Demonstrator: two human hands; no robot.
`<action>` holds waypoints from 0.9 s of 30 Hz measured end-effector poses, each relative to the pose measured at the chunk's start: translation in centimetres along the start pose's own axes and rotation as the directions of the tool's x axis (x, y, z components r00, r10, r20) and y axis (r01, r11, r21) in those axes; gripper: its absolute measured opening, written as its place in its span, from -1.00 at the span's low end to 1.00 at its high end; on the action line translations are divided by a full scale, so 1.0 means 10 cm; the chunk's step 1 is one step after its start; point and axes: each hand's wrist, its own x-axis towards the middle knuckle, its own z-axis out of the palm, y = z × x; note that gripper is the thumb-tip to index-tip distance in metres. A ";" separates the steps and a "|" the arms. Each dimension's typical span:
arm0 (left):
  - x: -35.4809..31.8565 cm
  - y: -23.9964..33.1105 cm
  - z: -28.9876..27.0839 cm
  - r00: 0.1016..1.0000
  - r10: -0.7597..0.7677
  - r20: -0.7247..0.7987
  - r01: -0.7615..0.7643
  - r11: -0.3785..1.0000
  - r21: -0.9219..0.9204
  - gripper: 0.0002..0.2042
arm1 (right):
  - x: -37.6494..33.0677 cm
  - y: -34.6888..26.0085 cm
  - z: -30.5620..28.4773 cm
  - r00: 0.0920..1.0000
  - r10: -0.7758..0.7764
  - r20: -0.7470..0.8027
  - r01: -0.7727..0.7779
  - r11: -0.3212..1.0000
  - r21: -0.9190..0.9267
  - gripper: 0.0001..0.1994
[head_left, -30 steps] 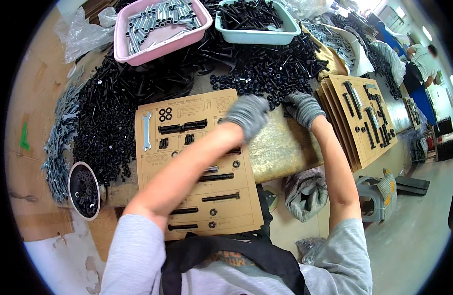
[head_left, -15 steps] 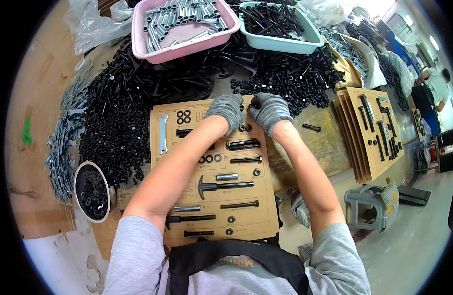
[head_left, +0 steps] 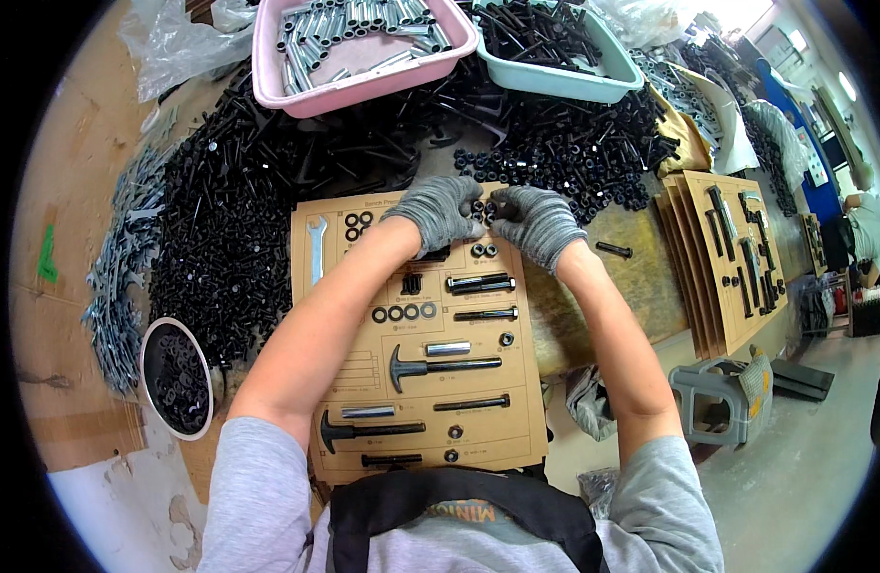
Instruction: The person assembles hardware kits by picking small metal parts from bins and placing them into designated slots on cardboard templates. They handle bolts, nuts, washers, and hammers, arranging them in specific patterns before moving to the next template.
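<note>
A brown card board lies in front of me with hardware set out on it. Near its top right corner, a small cluster of black nuts sits between my two grey-gloved hands. My left hand has its bent fingers and thumb against the cluster's left side. From the right, my right hand curls its fingertips onto the same nuts. Just below them rest two more nuts. Lower down are washers, bolts, metal sleeves and T-shaped black handles. An open-end wrench lies at the upper left.
Heaps of black bolts and loose nuts surround the board. Behind stand a pink tray of sleeves and a light-blue tray of black bolts. Filled boards lean at right. A bowl holds washers.
My hands have moved slightly apart, the right one toward the right, so the nuts between them now show. My left forearm has shifted left, uncovering washers and small black parts.
</note>
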 end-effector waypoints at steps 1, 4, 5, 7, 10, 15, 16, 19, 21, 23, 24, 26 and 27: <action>0.03 -0.05 0.01 1.000 -0.001 0.020 0.002 1.000 -0.016 -0.55 | -0.01 -0.01 0.00 1.000 -0.021 0.009 0.021 0.999 -0.029 -0.70; 0.05 -0.03 0.03 1.000 -0.004 0.022 0.004 1.000 0.016 -0.52 | 0.04 0.11 0.06 0.996 -0.082 -0.025 0.079 0.990 -0.114 -0.68; 0.01 -0.02 0.02 1.000 -0.016 0.006 0.015 0.999 0.035 -0.51 | 0.02 -0.02 0.02 0.992 -0.120 -0.026 0.114 0.979 -0.169 -0.69; -0.04 0.00 -0.03 1.000 -0.018 0.016 0.019 0.999 -0.039 -0.50 | -0.11 0.05 -0.03 0.989 -0.017 -0.144 0.015 1.000 -0.016 -0.74; -0.07 -0.01 -0.04 0.997 -0.043 -0.068 0.036 0.993 -0.112 -0.57 | -0.35 0.50 -0.28 0.912 -0.019 -0.410 -0.024 0.995 -0.101 -0.82; 0.09 0.32 0.10 0.966 0.175 -0.191 -0.171 0.985 0.036 -0.70 | -0.64 0.59 -0.46 0.958 0.191 -0.213 -0.228 0.959 -0.168 -0.75; 0.17 0.39 0.18 0.963 0.224 -0.147 -0.219 0.974 0.051 -0.71 | -0.61 0.61 -0.42 0.956 0.163 -0.244 -0.223 0.943 -0.246 -0.72; 0.30 0.78 0.34 0.983 0.185 -0.011 -0.182 0.977 0.111 -0.67 | -0.63 0.63 -0.45 0.956 0.210 -0.206 -0.256 0.940 -0.228 -0.71; 0.35 0.88 0.49 0.988 0.148 -0.052 -0.137 0.976 0.171 -0.64 | -0.66 0.62 -0.51 0.958 0.273 -0.085 -0.284 0.944 -0.168 -0.70; 0.42 0.93 0.53 0.996 0.087 -0.031 -0.077 0.968 0.238 -0.66 | -0.66 0.63 -0.54 0.941 0.327 0.090 -0.312 0.938 -0.150 -0.68; 0.45 0.95 0.54 0.998 0.059 -0.025 -0.051 0.967 0.249 -0.66 | -0.66 0.64 -0.55 0.946 0.319 0.057 -0.306 0.938 -0.160 -0.70; 0.51 0.95 0.58 0.999 0.036 -0.040 -0.023 0.960 0.278 -0.71 | -0.65 0.60 -0.56 0.960 0.270 -0.072 -0.279 0.941 -0.194 -0.72; 0.52 0.92 0.60 0.999 0.028 -0.034 -0.017 0.959 0.284 -0.72 | -0.62 0.58 -0.56 0.961 0.241 -0.135 -0.265 0.941 -0.211 -0.73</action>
